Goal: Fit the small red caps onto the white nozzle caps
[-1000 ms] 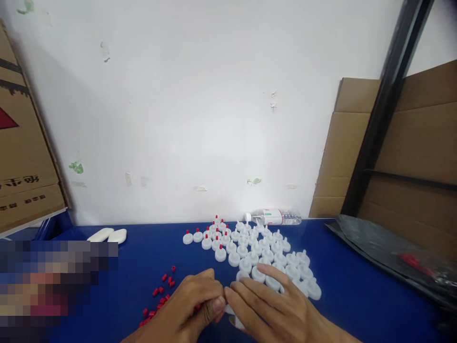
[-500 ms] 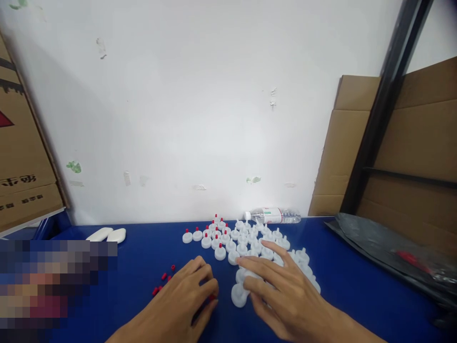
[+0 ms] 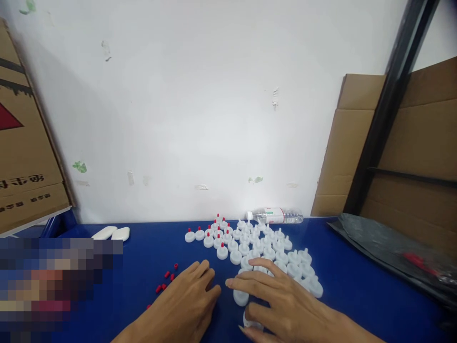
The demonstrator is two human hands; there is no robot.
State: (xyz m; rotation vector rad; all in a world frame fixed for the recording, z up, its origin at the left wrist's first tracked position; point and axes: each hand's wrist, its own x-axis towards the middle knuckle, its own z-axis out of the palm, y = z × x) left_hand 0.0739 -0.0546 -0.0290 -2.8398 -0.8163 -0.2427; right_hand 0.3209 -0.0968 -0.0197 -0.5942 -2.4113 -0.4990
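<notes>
My left hand (image 3: pixel 185 305) lies flat on the blue table (image 3: pixel 150 252), fingers stretched out together and nothing visible in them. Loose small red caps (image 3: pixel 166 278) lie just to its left. My right hand (image 3: pixel 285 305) rests with fingers spread over the near edge of a cluster of white round lids (image 3: pixel 282 257). Its index finger lies on one white lid (image 3: pixel 241 297), and another white lid (image 3: pixel 251 325) sits under the thumb. Further back stand white lids fitted with red tips (image 3: pixel 214 236).
A clear plastic bottle (image 3: pixel 274 215) lies against the white wall. Two white oblong pieces (image 3: pixel 110 232) lie at the back left. Cardboard boxes stand at the left (image 3: pixel 24 143) and right (image 3: pixel 414 138), with a black post (image 3: pixel 389 105) and a black plastic bag (image 3: pixel 389 247) on the right.
My hands, pressed together a second ago, have parted. The left hand now lies flat by the red caps. The right hand has spread over the white lids and drawn slightly toward me.
</notes>
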